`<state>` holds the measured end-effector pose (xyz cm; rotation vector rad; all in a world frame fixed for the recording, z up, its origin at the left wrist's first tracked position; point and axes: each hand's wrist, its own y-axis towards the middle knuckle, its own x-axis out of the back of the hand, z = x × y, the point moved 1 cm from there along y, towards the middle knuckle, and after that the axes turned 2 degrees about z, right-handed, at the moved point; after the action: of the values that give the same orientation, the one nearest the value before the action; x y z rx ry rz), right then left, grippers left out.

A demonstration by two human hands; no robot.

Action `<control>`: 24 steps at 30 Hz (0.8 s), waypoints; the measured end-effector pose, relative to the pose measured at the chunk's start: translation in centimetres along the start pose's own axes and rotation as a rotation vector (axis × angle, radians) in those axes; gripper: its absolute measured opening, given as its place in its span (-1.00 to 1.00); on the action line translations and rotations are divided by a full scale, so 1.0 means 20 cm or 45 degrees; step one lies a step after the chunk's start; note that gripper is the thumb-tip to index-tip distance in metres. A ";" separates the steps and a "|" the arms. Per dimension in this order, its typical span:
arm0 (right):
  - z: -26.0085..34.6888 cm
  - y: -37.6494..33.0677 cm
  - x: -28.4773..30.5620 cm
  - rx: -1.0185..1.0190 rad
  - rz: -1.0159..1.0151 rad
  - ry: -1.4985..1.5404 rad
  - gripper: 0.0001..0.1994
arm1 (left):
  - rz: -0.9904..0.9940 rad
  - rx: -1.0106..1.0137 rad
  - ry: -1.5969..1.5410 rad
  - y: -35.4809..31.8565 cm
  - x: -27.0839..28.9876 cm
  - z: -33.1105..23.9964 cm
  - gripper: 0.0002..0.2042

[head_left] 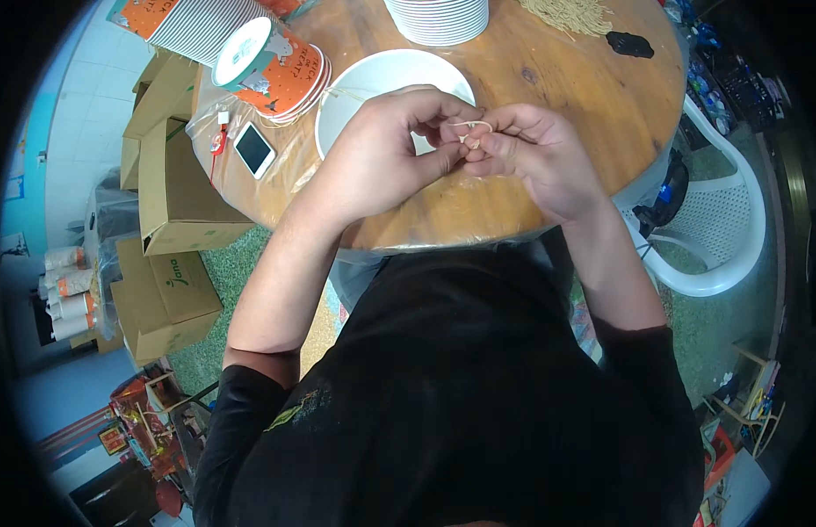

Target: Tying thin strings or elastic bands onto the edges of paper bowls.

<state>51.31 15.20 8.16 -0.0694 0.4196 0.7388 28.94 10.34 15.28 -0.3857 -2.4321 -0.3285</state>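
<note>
**At a round wooden surface, your left hand and right hand meet on a thin pale cord.**

Your black shirt fills the lower middle of the view, and your bare forearms reach up from its short sleeves to the near part of the surface. On the left, open cardboard boxes stand beside the surface, some on a green floor. On the right is a white plastic chair with a curved back.

A wide, round white bowl sits on the surface, partly hidden by your left hand. Just beyond its left side is a stack of orange printed tubs; a stack of white tubs stands farther off, beyond the bowl. Near the far right edge lie a heap of tan strands and, beside it, a flat black item whose kind you cannot tell from here. A white phone with a dark screen lies at the left edge, next to a red cable.

Smallest is the cord, near the bowl's right rim: a little loop curves up between your fingertips. Each hand's grip is narrow, thumb and fingers pinched on it.
</note>
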 end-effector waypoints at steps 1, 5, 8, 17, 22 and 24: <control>0.00 0.00 0.01 -0.032 -0.012 0.002 -0.80 | -0.009 -0.006 0.011 0.01 0.00 0.00 -0.71; 0.03 0.00 0.03 -0.042 -0.008 -0.151 -0.83 | -0.009 0.081 0.000 0.01 -0.01 -0.01 -0.76; 0.03 0.00 0.02 0.022 -0.075 -0.277 -0.88 | 0.004 0.119 0.002 0.02 -0.01 -0.01 -0.78; -0.07 -0.02 -0.08 0.996 -0.455 -1.292 -0.79 | -0.026 0.132 -0.121 0.00 -0.03 0.03 -0.75; -0.16 -0.01 -0.10 1.306 -0.599 -1.455 -0.72 | -0.136 0.099 -0.588 -0.04 -0.05 0.03 -0.82; -0.16 0.00 -0.11 1.359 -0.583 -1.461 -0.71 | -0.112 0.145 -0.657 -0.03 -0.03 0.05 -0.81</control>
<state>48.83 13.09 6.07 1.1779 -0.3480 -0.0435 28.66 9.91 14.10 -0.3444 -2.9623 -0.1351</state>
